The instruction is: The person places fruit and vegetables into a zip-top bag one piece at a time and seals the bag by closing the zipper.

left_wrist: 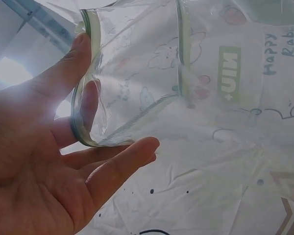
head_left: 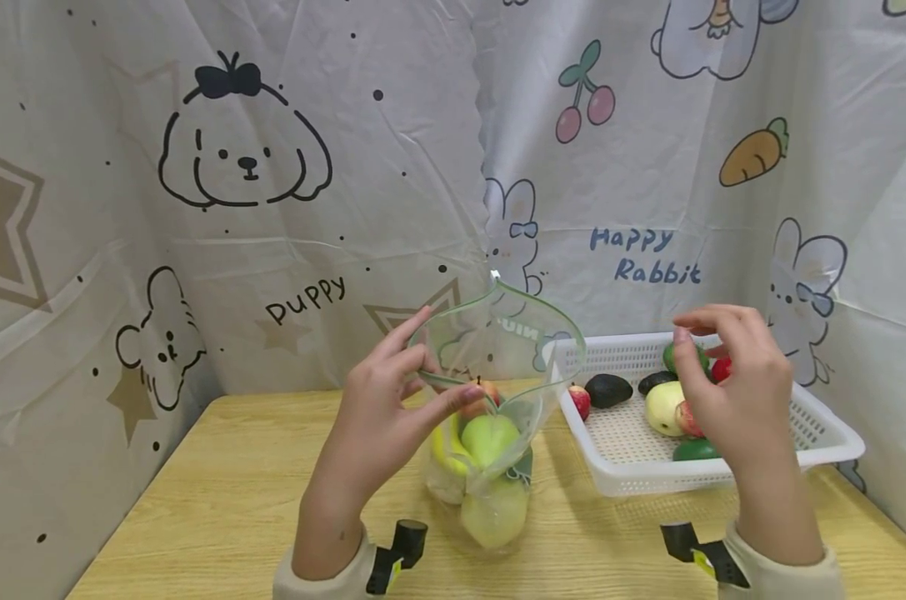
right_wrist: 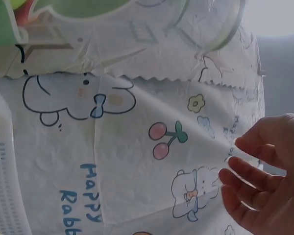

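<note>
Currently, the rim of the clear zip bag [head_left: 526, 330] is held by the left hand [head_left: 388, 396], its thumb at the front edge and fingers at the left; nothing is held by the right hand [head_left: 741, 375], its fingers loosely bent, thumb apart. The bag is set on the wooden table [head_left: 220, 500], leftward of the right hand and well apart, the left being nearer. Its long axis is upright, its gaping mouth pointed upward above the enclosed green apple [head_left: 490, 440].

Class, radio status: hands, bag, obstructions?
Left hand holds clear, green-rimmed plastic bag. Right hand holds nothing. Bag open; red, green, yellow fruit inside. Nothing seen blocking it.
</note>
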`<state>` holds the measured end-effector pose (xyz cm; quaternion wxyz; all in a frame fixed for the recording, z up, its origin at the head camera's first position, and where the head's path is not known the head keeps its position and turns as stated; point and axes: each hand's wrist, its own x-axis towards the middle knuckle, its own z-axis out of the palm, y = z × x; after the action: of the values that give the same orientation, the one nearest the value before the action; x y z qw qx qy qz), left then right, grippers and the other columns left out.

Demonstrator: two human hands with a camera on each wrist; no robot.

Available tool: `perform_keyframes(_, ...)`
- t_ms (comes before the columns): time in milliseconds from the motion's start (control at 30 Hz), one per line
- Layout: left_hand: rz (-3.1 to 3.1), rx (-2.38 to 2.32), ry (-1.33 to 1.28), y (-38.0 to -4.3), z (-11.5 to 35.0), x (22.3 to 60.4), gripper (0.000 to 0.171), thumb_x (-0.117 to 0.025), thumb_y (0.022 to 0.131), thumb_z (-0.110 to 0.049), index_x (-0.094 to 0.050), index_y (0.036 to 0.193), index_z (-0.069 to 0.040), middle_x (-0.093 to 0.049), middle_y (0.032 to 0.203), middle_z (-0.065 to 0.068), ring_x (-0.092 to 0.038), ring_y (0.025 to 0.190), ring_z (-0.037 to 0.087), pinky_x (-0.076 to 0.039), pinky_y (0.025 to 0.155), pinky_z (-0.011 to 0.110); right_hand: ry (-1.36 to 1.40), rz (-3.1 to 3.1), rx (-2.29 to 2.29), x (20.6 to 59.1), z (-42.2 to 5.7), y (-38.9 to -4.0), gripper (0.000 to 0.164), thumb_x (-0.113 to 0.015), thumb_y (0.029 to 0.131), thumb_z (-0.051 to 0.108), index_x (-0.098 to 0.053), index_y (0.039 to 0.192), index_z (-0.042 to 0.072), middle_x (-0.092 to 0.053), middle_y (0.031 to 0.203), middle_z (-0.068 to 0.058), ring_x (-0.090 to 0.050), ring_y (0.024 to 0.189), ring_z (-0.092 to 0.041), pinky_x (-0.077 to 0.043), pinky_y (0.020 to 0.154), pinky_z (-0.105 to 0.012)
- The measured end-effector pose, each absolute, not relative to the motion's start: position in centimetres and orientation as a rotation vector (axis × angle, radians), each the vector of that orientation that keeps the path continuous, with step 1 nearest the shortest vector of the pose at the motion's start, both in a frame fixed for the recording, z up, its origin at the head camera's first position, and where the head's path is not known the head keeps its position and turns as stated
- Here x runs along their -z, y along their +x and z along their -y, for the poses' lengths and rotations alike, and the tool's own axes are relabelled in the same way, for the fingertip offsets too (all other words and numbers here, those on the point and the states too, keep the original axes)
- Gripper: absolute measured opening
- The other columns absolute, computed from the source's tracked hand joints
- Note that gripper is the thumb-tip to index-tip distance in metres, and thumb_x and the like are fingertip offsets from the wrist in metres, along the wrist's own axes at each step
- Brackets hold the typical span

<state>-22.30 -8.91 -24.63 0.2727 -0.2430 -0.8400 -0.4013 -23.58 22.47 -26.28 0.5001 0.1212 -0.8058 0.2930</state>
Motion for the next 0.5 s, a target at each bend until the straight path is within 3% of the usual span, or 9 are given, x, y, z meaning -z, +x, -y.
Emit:
perform_keyframes(133,2.268,1.077,-0.655,-22.3,8.9,24.7,0.041,-0.069,0.071,-0.052,-0.05,0.063,-0.017,-0.045,0.145,-0.003,-0.035,0.047,0.01,-0.036,0.043,0.024,0.133,2.217,-0.673,27.4,-24.4,-24.4,0.023,-0.057,0.089,0.016,-0.063,0.1,-0.003,-0.058,0.106,-0.024,-0.054,0.09,-0.035,-0.051,0.068,-0.043)
perform_keyframes(200,2.272,1.077,-0.654,-22.3,8.9,24.7,0.04,-0.069,0.071,-0.052,-0.051,0.063,-0.017,-0.044,0.145,-0.004,-0.033,0.046,0.01,-0.035,0.043,0.024,0.065,2.378,-0.656,28.1,-25.4,-25.0,0.028,-0.055,0.09,0.018,-0.06,0.105,-0.005,-0.055,0.106,-0.027,-0.052,0.09,-0.04,-0.05,0.067,-0.055)
perform_keyframes(500,2.276,1.066,-0.654,-22.3,9.1,24.6,0.041,-0.069,0.071,-0.053,-0.05,0.063,-0.017,-0.044,0.146,-0.003,-0.033,0.047,0.01,-0.034,0.042,0.024,-0.256,2.945,-0.597,32.8,-29.1,-28.1,0.055,-0.063,0.081,0.023,-0.046,0.114,-0.018,-0.052,0.101,-0.038,-0.049,0.084,-0.045,-0.051,0.075,-0.06)
